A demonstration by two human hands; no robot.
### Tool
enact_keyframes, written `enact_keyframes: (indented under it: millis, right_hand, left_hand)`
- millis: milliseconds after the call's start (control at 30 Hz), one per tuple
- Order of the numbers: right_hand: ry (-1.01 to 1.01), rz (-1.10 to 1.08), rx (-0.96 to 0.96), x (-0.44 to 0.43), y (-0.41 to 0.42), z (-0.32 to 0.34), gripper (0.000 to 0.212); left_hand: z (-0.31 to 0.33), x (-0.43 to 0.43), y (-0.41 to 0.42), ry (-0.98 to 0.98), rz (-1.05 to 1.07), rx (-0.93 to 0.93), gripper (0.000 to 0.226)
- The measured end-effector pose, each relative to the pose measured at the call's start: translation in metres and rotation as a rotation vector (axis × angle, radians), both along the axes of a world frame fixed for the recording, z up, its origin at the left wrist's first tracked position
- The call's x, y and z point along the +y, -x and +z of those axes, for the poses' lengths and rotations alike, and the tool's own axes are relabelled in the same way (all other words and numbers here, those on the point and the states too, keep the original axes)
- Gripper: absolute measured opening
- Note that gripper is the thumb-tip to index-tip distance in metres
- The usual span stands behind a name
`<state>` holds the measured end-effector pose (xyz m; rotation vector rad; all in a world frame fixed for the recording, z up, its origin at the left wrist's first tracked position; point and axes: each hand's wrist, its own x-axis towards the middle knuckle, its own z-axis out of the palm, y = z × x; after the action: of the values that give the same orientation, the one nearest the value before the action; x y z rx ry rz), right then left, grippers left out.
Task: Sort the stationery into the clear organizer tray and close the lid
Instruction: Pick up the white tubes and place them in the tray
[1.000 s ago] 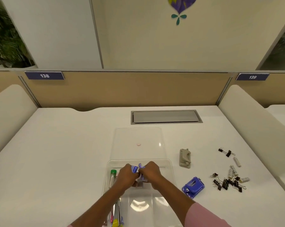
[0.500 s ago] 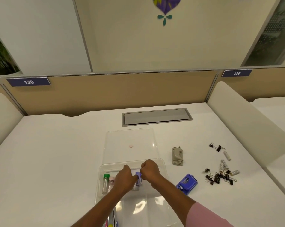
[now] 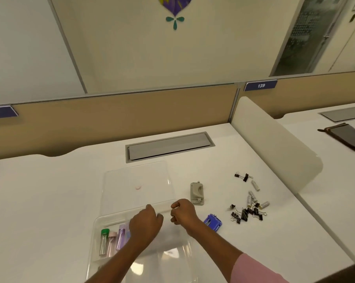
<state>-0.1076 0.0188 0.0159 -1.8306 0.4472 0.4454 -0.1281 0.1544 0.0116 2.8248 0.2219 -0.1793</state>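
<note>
The white desk (image 3: 50,201) bears the clear tray (image 3: 97,240), a grey tool (image 3: 196,193), a blue tool (image 3: 212,222) and scattered binder clips (image 3: 244,215).

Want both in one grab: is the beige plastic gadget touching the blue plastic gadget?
Apart: head view shows bare white desk between the beige plastic gadget and the blue plastic gadget.

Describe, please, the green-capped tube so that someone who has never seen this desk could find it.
Find the clear organizer tray at the near edge of the white desk, under the person's left hand. Along its left side three tubes lie side by side. The green-capped tube is the leftmost, left of the pink tube and the purple tube.
</note>
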Motion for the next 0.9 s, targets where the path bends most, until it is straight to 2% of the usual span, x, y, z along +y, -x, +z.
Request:
enact_keyframes:
  millis: [233, 367, 667, 767, 900]
  right_hand:
    - [-0.044, -0.1, 0.009, -0.047, -0.001, -0.002, 0.013]
    - [-0.117, -0.208, 0.019, -0.078, 0.003, -0.002, 0.017]
    - [-0.085, -0.34, 0.015, -0.151, 0.006, -0.009, 0.016]
    - [-0.084, -0.363, -0.006, -0.173, 0.005, -0.012, 0.012]
    - [-0.08, -0.425, -0.027, -0.205, 0.002, -0.016, 0.007]
  left_hand:
    - [0.013, -0.045, -0.013, -0.156, -0.072, -0.078, 0.039]
    - [0.011, -0.068, -0.026, -0.108, -0.091, -0.086, 0.037]
    - [0.006, -0.14, -0.046, -0.135, -0.259, -0.097, 0.036]
    - [0.004, -0.165, -0.053, -0.091, -0.282, -0.098, 0.036]
    - [-0.004, -0.194, -0.065, 0.111, -0.326, -0.089, 0.039]
